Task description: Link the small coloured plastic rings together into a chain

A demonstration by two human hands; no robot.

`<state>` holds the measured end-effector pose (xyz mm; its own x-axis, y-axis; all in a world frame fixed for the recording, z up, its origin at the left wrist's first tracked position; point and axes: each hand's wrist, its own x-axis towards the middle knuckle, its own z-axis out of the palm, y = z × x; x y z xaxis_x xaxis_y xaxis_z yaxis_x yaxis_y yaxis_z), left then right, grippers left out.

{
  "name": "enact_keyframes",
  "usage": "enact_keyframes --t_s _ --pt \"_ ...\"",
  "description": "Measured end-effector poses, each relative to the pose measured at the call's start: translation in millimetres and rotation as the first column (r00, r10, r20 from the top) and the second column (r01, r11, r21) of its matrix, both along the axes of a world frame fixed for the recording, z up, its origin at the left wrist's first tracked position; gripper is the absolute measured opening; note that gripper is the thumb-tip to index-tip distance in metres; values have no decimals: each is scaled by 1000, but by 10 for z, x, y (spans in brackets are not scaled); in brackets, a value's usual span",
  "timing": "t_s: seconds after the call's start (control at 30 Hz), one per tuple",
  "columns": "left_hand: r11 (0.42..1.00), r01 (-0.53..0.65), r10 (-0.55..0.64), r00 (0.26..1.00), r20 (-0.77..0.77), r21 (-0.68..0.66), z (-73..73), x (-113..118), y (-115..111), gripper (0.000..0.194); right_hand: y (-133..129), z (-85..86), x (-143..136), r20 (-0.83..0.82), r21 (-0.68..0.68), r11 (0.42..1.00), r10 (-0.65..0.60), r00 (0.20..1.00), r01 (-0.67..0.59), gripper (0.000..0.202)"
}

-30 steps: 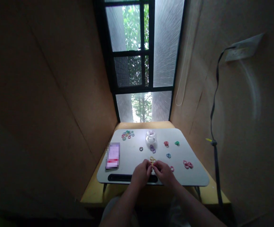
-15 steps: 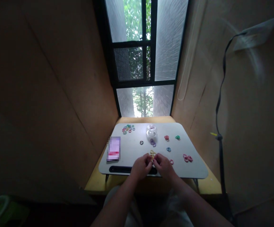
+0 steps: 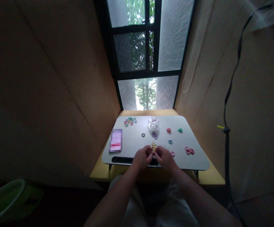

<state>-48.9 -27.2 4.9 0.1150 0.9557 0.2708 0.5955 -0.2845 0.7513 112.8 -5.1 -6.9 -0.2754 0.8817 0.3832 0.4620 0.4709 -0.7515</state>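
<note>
Before us spreads the smooth white lap desk (image 3: 132, 143) with rounded corners and a dark slot, bearing a flat rectangular phone (image 3: 116, 140) and a clear, bulging jar (image 3: 153, 126). Near its front edge our left hand (image 3: 142, 158) and right hand (image 3: 165, 158) pinch small yellow rings (image 3: 153, 149) between bent fingers, with thin purple rings (image 3: 154, 135) and round pink rings (image 3: 189, 150) lying beyond and to the right.

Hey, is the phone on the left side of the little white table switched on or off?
On: the phone's screen shows a pale purple display with a red band across its lower part, though its content is too blurred to read.
</note>
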Motion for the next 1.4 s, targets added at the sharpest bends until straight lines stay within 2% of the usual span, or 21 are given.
enact_keyframes --t_s 0.2,0.57,0.77,0.97,1.17,1.4 --pt "999 35 -33 996 79 -30 36 5 -14 12 -11 23 7 10 11 999 -31 999 31 16" --pt "1000 17 -17 1000 18 -15 36 9 -29 14 0 -4 9 16 34 997 -66 998 66 11" --pt "999 -15 14 999 28 30 16 18 -14 12 11 -46 19 19 9 999 -37 999 37 7" --pt "1000 -17 17 1000 -11 -2 13 32 -33 13 -14 -20 16 14 1 1000 -30 999 30 3" --pt "998 -67 67 998 7 -19 20 29 -16 9 -42 29 14 -2 2 1000 27 1000 -27 10" --pt "996 -84 85 996 31 -32 24 40 -10 10 -41 19 29 -7 -14 999 51 999 -51 7"
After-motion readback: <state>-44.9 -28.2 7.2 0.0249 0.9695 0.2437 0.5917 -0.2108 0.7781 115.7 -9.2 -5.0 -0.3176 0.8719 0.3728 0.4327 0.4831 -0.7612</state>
